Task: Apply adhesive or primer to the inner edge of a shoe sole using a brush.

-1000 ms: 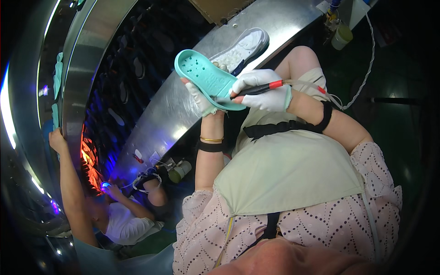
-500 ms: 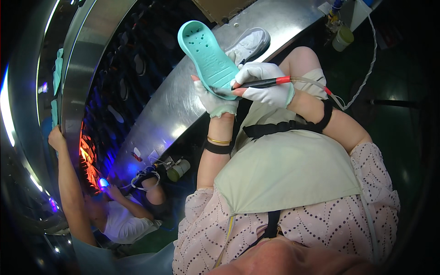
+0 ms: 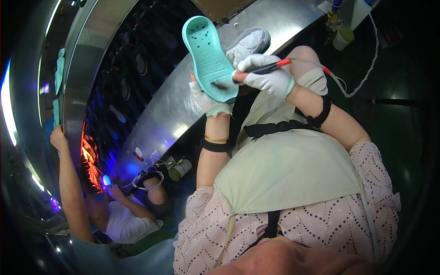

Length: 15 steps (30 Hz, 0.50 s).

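Note:
A turquoise shoe sole [image 3: 207, 57], tilted with its holed toe end pointing away, rests in my left hand [image 3: 210, 101]. That hand wears a white glove with bare fingertips and supports the heel from beneath. My right hand [image 3: 268, 75], gloved the same way, pinches a black brush-like pen [image 3: 266, 68] with red bands and a clear hose. The pen's dark, blurred tip lies over the inner heel of the sole; whether it touches cannot be made out. Behind the sole, a white sports shoe [image 3: 249, 43] sits on the metal bench.
A long shiny metal bench [image 3: 158, 98] runs diagonally beside dark racks holding shoe parts. The white hose [image 3: 375, 50] hangs at the right near a yellowish pot [image 3: 343, 37]. At left, another person's arm [image 3: 68, 178] reaches toward turquoise soles [image 3: 59, 68]; a second person [image 3: 133, 220] works lower down.
The sole has turned slightly more upright and its toe end has shifted right and away. My right hand has tilted the pen more steeply and moved a little up.

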Motion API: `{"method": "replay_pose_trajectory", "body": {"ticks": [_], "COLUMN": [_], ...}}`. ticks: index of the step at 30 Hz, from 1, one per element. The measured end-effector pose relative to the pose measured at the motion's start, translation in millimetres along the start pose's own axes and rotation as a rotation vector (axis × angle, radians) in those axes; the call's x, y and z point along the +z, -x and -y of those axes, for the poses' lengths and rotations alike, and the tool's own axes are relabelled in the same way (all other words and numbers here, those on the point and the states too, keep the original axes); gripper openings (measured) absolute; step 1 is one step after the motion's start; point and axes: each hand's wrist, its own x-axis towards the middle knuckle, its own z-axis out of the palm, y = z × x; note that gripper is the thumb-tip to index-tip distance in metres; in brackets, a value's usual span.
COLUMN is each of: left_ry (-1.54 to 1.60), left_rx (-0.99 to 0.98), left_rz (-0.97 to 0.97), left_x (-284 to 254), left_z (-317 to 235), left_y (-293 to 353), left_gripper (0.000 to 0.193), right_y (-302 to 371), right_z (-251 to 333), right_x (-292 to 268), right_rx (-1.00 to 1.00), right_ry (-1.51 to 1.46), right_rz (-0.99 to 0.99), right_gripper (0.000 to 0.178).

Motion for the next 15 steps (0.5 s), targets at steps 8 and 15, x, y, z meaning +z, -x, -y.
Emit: {"method": "replay_pose_trajectory", "body": {"ticks": [8,15], "left_ry": [-0.074,-0.111], "left_rx": [0.039,-0.093], "left_rz": [-0.042,0.028], "left_x": [2,-3], "left_z": [-5,-25], "left_y": [-1,-10], "left_gripper": [0.071,0.072], "right_y": [1,6], "right_z": [-9,-9], "right_x": [7,7], "right_rx": [0.142,-0.235], "right_ry": [-0.030,0.123], "right_rz": [0.110,0.114], "right_gripper": [0.011,0.010]}}
